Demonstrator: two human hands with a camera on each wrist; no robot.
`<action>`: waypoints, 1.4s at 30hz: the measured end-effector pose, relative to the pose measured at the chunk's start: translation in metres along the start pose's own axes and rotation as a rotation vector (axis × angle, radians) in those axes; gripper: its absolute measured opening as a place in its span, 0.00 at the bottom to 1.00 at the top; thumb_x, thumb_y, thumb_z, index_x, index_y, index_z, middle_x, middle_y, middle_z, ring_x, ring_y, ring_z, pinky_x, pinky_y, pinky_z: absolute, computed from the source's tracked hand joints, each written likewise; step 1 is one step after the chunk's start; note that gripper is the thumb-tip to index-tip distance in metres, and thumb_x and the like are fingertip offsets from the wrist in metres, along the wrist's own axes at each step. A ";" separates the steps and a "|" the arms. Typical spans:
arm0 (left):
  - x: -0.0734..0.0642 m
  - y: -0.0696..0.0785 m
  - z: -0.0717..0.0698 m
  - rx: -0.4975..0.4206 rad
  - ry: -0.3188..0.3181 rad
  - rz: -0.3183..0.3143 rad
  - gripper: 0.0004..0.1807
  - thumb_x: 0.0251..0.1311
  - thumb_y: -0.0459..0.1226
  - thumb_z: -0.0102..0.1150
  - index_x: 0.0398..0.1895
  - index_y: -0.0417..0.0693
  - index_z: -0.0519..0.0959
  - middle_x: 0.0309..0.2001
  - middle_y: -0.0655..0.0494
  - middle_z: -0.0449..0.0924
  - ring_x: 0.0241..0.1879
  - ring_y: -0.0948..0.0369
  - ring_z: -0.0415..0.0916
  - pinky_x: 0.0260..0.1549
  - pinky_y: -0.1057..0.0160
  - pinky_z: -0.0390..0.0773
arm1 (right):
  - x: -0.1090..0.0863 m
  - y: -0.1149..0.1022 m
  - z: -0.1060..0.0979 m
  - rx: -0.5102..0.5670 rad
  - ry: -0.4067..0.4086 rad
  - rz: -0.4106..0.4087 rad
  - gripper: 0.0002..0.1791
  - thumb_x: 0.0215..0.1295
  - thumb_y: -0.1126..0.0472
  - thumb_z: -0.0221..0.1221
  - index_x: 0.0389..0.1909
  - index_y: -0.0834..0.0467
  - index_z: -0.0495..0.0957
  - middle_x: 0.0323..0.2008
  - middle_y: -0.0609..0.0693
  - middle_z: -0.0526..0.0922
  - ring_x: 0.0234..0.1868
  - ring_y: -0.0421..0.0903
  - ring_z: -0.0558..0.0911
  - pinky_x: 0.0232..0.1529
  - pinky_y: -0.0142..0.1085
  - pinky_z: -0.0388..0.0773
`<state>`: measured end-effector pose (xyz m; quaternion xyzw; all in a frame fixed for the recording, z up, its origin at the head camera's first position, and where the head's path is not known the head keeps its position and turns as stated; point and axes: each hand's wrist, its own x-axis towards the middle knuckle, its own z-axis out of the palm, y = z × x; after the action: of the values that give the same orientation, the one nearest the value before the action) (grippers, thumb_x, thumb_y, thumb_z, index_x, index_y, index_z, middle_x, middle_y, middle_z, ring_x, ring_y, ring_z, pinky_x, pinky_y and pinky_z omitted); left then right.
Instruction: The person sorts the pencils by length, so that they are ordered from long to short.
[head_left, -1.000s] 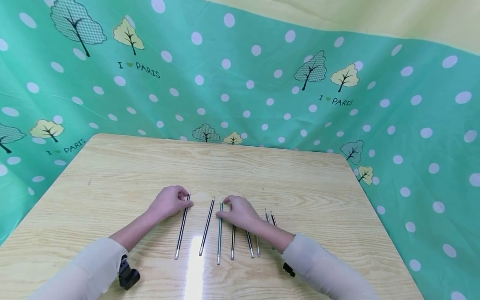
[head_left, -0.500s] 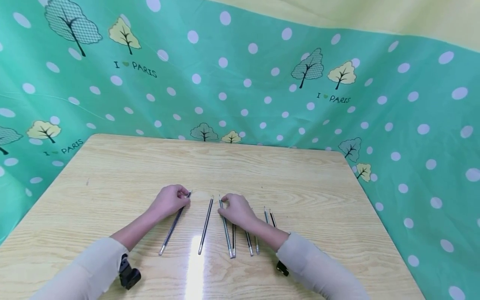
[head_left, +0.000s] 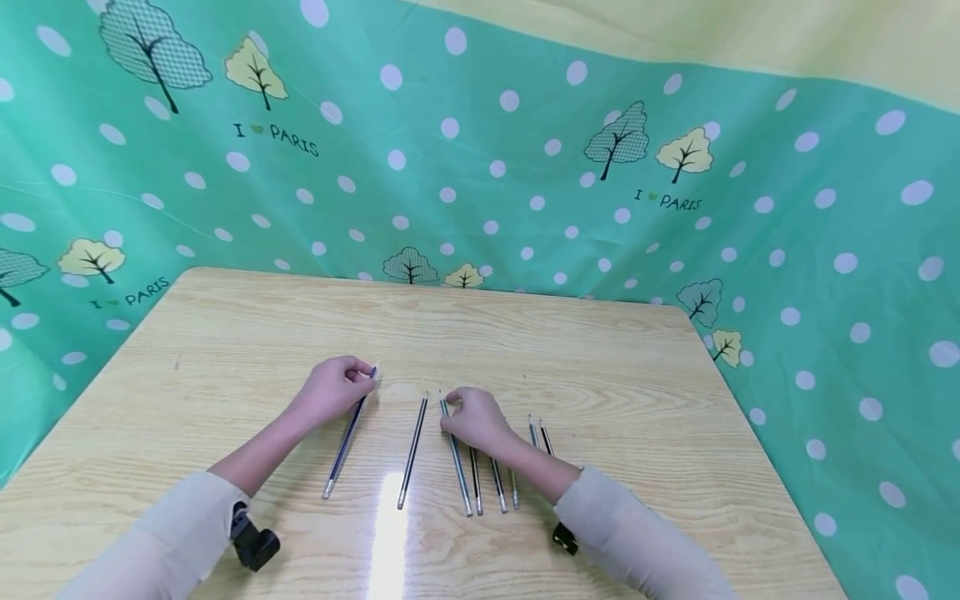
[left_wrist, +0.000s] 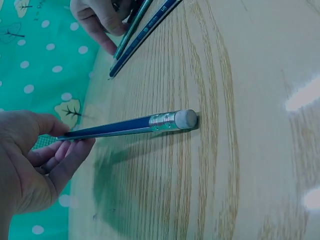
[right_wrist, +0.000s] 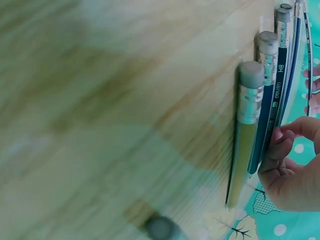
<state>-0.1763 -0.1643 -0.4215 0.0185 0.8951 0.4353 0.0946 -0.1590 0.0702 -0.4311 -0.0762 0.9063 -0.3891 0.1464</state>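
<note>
In the head view, my left hand [head_left: 333, 390] pinches a dark blue striped pencil [head_left: 347, 446] close to its point. Its grey-white eraser [left_wrist: 186, 119] faces the left wrist camera, and a shadow falls on the wood beneath. My right hand [head_left: 476, 417] holds a green pencil [head_left: 460, 471] near its upper end between thumb and fingers; that pencil slants, eraser end toward me. Between the two hands lies a dark pencil [head_left: 413, 454]. Right of the green one, another black pencil [head_left: 476, 482] runs partly hidden under my right hand.
A pale wooden table [head_left: 247, 325] carries more pencils under and beyond my right forearm, including a dark one [head_left: 497, 485], a yellowish one [right_wrist: 242, 155] and a black one [head_left: 547, 437] farther right. A green dotted cloth [head_left: 480, 167] hangs behind the table.
The left pencil's eraser end has swung left, and my left hand has moved slightly up and away with it. The green pencil's eraser end has swung right, toward the black pencil beside it.
</note>
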 end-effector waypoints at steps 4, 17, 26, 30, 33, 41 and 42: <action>0.000 0.001 -0.002 -0.032 0.006 -0.010 0.17 0.58 0.36 0.56 0.48 0.34 0.75 0.34 0.47 0.78 0.21 0.61 0.75 0.20 0.65 0.77 | 0.001 -0.002 0.000 -0.049 0.028 0.018 0.20 0.54 0.61 0.62 0.47 0.65 0.78 0.12 0.43 0.70 0.12 0.37 0.65 0.12 0.25 0.61; 0.001 0.002 -0.004 -0.064 -0.006 -0.018 0.18 0.59 0.37 0.56 0.49 0.35 0.74 0.35 0.47 0.78 0.20 0.60 0.75 0.22 0.62 0.80 | 0.002 -0.003 0.002 -0.066 0.021 0.020 0.16 0.53 0.61 0.65 0.43 0.63 0.79 0.17 0.46 0.78 0.13 0.38 0.69 0.14 0.26 0.67; 0.000 0.006 -0.007 -0.080 0.008 -0.005 0.18 0.61 0.38 0.55 0.51 0.35 0.73 0.40 0.43 0.75 0.21 0.61 0.76 0.26 0.60 0.83 | 0.000 -0.003 -0.004 0.104 -0.004 0.045 0.13 0.54 0.63 0.63 0.40 0.65 0.80 0.24 0.51 0.83 0.19 0.40 0.77 0.20 0.28 0.75; 0.002 0.006 -0.008 -0.104 0.008 -0.020 0.19 0.62 0.38 0.55 0.52 0.37 0.73 0.42 0.43 0.74 0.23 0.61 0.76 0.27 0.60 0.84 | 0.000 -0.006 -0.010 0.160 0.001 0.087 0.12 0.57 0.61 0.62 0.40 0.64 0.81 0.28 0.51 0.83 0.24 0.43 0.80 0.25 0.31 0.79; 0.002 0.007 -0.009 -0.123 0.012 -0.021 0.19 0.62 0.39 0.55 0.53 0.38 0.72 0.44 0.42 0.73 0.25 0.60 0.77 0.27 0.61 0.84 | 0.001 -0.007 -0.011 0.213 0.000 0.111 0.11 0.58 0.60 0.61 0.40 0.62 0.80 0.29 0.50 0.81 0.26 0.42 0.79 0.27 0.32 0.80; 0.002 0.011 -0.009 -0.182 0.009 -0.006 0.20 0.63 0.39 0.54 0.54 0.37 0.71 0.45 0.42 0.73 0.31 0.60 0.78 0.30 0.62 0.84 | 0.002 -0.010 -0.014 0.495 -0.068 0.156 0.14 0.62 0.63 0.58 0.47 0.64 0.73 0.35 0.63 0.82 0.26 0.52 0.85 0.26 0.37 0.84; 0.002 0.011 -0.009 -0.195 0.008 -0.006 0.20 0.63 0.39 0.54 0.54 0.37 0.71 0.44 0.42 0.73 0.31 0.60 0.78 0.30 0.62 0.85 | 0.002 -0.010 -0.015 0.508 -0.071 0.156 0.15 0.62 0.63 0.57 0.48 0.64 0.72 0.36 0.64 0.82 0.26 0.52 0.85 0.27 0.37 0.84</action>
<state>-0.1806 -0.1640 -0.4081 0.0049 0.8491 0.5199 0.0935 -0.1655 0.0728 -0.4147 0.0196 0.7772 -0.5885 0.2219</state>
